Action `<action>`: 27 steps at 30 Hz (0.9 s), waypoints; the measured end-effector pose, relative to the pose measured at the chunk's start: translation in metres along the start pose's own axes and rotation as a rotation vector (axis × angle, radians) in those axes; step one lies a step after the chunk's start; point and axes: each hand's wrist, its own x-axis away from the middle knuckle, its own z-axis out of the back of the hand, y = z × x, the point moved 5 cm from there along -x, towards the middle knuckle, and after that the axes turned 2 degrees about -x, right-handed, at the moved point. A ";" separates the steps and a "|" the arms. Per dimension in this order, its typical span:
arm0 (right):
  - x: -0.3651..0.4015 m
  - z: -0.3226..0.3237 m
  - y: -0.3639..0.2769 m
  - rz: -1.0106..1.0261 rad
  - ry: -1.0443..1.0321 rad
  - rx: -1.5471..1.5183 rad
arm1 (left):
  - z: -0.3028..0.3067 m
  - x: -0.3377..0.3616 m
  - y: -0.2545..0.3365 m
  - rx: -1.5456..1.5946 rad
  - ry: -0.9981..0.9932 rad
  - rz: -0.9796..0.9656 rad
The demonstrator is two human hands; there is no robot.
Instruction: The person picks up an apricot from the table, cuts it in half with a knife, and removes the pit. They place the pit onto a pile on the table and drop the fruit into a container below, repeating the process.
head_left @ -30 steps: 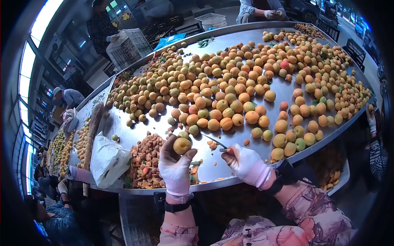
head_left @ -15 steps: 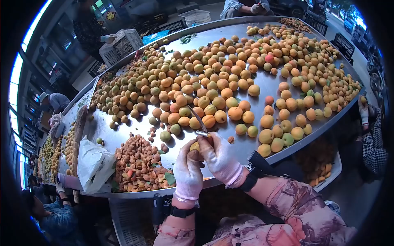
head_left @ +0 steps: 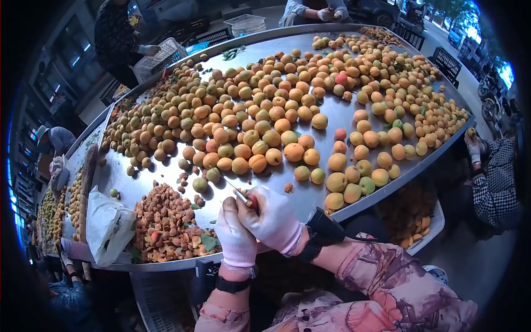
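Note:
White gloves cover both of my hands, which meet above the front edge of the metal table. My right hand is closed on a small knife with its thin blade pointing up and left; a dark red bit shows beside the handle. Against it, my left hand is closed, and whatever lies within its fingers is hidden. Beyond the knife spread many yellow-orange apricots, with a greenish one close to the blade. A heap of brownish pits and scraps lies left of my hands.
A white plastic bag rests on the table's left front corner. Below the right edge is a tub of apricot pieces. Co-workers stand around, one at the far edge, one at far left near a white crate, another's sleeve at right.
The view has shifted, so the table appears further left. The yellow fruit piece between my hands no longer shows, and the blade now points more to the left.

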 end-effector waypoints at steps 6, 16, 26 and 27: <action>0.008 -0.003 -0.005 0.229 -0.076 0.131 | 0.015 0.008 -0.025 -0.007 -0.109 -0.011; 0.009 -0.005 -0.036 0.375 -0.318 0.320 | 0.017 0.022 -0.034 0.464 -0.275 0.517; 0.007 -0.026 -0.040 0.092 -0.133 0.299 | 0.034 0.011 -0.006 0.182 -0.098 0.176; 0.008 -0.033 -0.027 -0.062 -0.084 0.243 | 0.037 0.009 0.002 -0.001 -0.046 0.088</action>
